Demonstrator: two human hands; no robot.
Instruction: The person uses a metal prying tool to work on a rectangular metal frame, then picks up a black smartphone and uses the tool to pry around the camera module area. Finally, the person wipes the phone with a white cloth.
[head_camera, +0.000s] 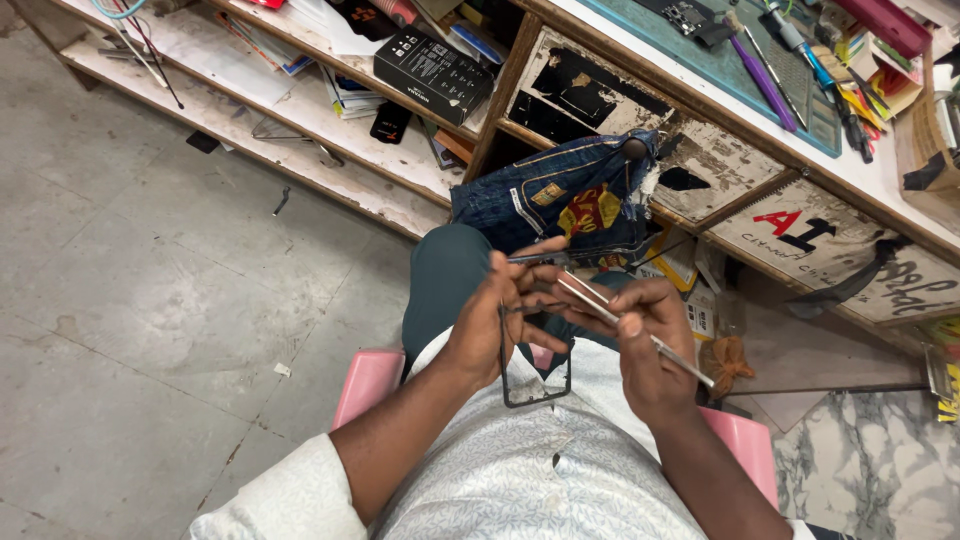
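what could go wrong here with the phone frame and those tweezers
The phone frame hangs from the left hand above the lap; a slip could drop it to the concrete floor. The right hand works thin metal tweezers close to the left fingers, so a poke seems possible.

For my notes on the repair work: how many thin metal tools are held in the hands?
2. One metal tool is pinched in the left hand, above the black phone frame. The other metal rod lies slanted through the right hand. More may be hidden behind the hands.
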